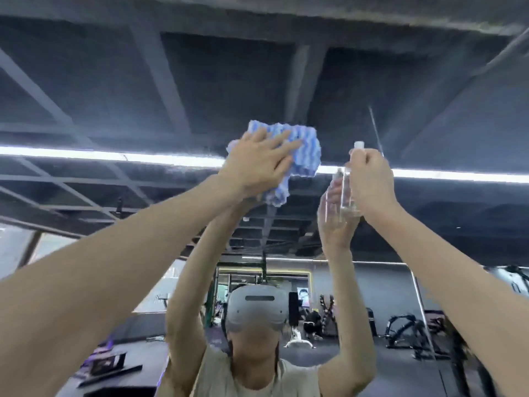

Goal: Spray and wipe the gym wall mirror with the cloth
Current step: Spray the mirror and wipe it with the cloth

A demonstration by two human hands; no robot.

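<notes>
Mirror (429, 230) glass takes up nearly the whole view, and both bare arms reach up to it. Nearest the camera, the left hand (257, 164) lies flat with its fingers spread and straight, pressing the blue-and-white cloth (297, 147) against the glass, high up and well above the reflected head. Part of the cloth hangs loose below the palm. Just to its right, apart from the cloth, the right hand (372, 179) curls round a clear spray bottle (347, 193), which stands upright with its white cap close to the glass. Whether a finger sits on the nozzle cannot be told.

Deeper, in the reflection, a person in a grey headset (257, 310) mirrors both raised arms. Behind them stand gym machines (400, 325), and a long light strip (114, 156) runs across the dark beamed ceiling.

The wipe looks to be under way at the upper reach. Only palm pressure holds the cloth, so easing off at full stretch could let it slide or drop. Spraying this high risks liquid running down the glass faster than the cloth follows, leaving streaks, or misting back onto the headset. The wetted bottle could also slip in a tiring overhead grip.
</notes>
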